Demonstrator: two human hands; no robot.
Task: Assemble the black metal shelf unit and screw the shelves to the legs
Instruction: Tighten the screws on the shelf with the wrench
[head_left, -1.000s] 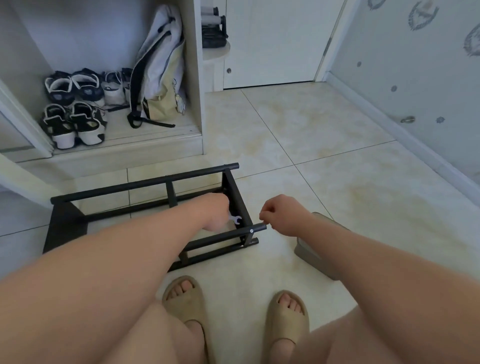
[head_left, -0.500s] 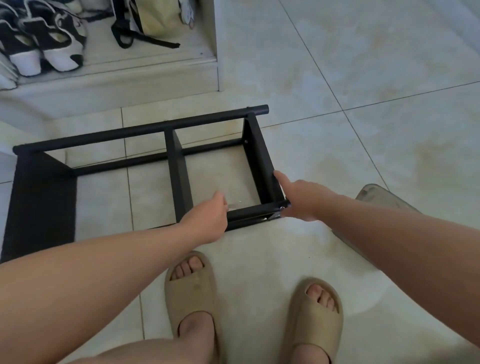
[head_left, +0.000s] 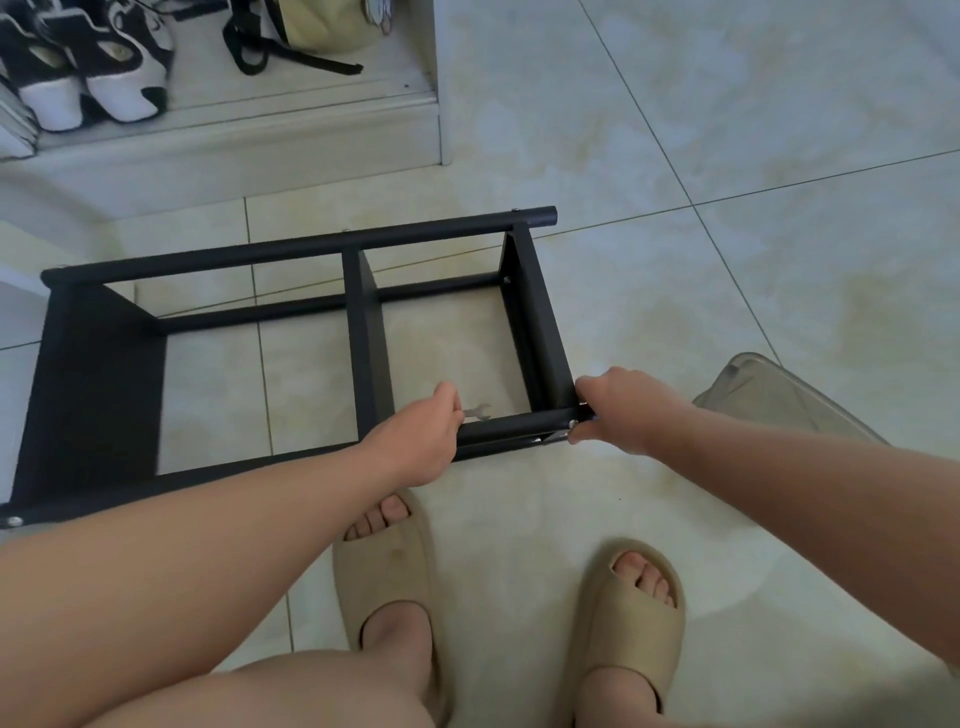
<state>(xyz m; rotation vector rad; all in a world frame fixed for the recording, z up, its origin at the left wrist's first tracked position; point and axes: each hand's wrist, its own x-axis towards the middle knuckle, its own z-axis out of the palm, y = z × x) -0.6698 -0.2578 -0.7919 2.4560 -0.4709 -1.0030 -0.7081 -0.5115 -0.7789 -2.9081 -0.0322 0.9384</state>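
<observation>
The black metal shelf unit (head_left: 363, 312) lies on its side on the tiled floor, with three shelf panels between tubular legs. My left hand (head_left: 415, 441) pinches a small silver wrench (head_left: 479, 412) just above the near leg tube (head_left: 514, 422). My right hand (head_left: 618, 410) grips the right end of that near tube, where a screw head (head_left: 572, 423) shows beside the fingers. A thin tool tip pokes out under this hand; what it is I cannot tell.
A translucent plastic box (head_left: 779, 400) sits on the floor just right of the shelf. My feet in beige slippers (head_left: 384, 582) stand close to the near tube. A white cabinet base (head_left: 234, 150) with shoes (head_left: 98, 78) and a bag is behind.
The camera has tilted further down. My right hand's fingers have curled around the tube end, and my left hand has lifted slightly so the wrench shows again.
</observation>
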